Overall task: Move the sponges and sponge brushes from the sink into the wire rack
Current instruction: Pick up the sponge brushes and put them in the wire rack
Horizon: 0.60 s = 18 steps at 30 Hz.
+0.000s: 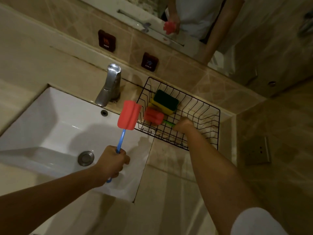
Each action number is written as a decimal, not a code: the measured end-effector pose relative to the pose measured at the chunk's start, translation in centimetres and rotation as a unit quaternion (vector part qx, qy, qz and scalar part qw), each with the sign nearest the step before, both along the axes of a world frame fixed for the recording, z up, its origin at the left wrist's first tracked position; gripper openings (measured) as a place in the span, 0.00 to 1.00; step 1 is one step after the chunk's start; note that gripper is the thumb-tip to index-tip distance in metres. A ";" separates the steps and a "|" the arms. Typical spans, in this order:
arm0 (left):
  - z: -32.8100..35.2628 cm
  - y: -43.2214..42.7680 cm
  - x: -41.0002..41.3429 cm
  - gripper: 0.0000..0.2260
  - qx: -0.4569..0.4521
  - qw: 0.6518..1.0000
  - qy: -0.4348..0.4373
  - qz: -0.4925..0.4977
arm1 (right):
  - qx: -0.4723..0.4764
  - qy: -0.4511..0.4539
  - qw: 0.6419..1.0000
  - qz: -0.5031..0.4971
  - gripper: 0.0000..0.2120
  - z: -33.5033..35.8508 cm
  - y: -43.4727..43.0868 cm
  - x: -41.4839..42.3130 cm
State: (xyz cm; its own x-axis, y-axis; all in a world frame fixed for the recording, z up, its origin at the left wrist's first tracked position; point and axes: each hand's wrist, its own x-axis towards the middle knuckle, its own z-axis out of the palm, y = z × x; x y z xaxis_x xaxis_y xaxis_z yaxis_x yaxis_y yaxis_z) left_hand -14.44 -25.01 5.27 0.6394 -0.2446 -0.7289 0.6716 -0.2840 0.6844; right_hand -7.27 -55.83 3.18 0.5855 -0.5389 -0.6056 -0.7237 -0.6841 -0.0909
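Note:
My left hand (112,162) grips the blue handle of a sponge brush (129,115) and holds its red foam head upright over the sink's right edge, just left of the black wire rack (218,122). Inside the rack my right hand (183,124) is closed on the green handle of a second sponge brush (153,116), whose red head lies on the rack floor. Yellow sponges with a green scouring top (165,100) lie stacked at the rack's back left. The white sink (50,116) holds no sponge that I can see.
A chrome faucet (110,83) stands behind the sink, left of the rack. The drain (85,158) is in the basin floor. Hot and cold labels (149,61) are on the tiled wall, below a mirror (186,17). A wall socket (258,150) is at right.

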 end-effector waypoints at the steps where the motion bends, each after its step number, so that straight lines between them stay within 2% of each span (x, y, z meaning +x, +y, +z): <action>1: 0.2 -0.2 0.1 0.09 -0.005 1.000 -0.001 -0.005 | 0.004 -0.019 1.000 0.011 0.21 0.4 -0.3 -0.1; 4: 0.8 -1.1 0.5 0.09 -0.034 0.999 -0.005 -0.015 | -0.012 -0.113 0.992 0.045 0.14 2.0 -0.9 -0.5; 5: 1.0 -1.5 0.6 0.10 -0.053 0.999 -0.005 -0.012 | 0.015 -0.165 0.986 0.016 0.12 2.7 -0.9 -0.8; 7: 1.7 -2.5 1.2 0.10 -0.081 0.997 -0.010 -0.001 | 0.159 -0.223 0.960 -0.052 0.10 4.7 -0.2 -1.5; 9: 2.4 -3.9 1.8 0.13 -0.105 0.994 0.005 0.019 | 0.350 -0.178 0.916 -0.076 0.08 7.1 1.8 -2.6; 11: 3.0 -5.4 2.1 0.15 -0.144 0.988 0.035 0.048 | 0.426 -0.106 0.898 0.005 0.09 8.9 4.6 -3.5; 14: 3.5 -7.1 1.9 0.12 -0.163 0.986 0.013 0.032 | 0.401 -0.127 0.896 0.142 0.06 9.8 8.0 -4.0; 18: 3.9 -7.9 2.2 0.09 -0.224 0.974 -0.015 -0.007 | 0.388 -0.199 0.889 0.141 0.05 10.5 8.7 -3.8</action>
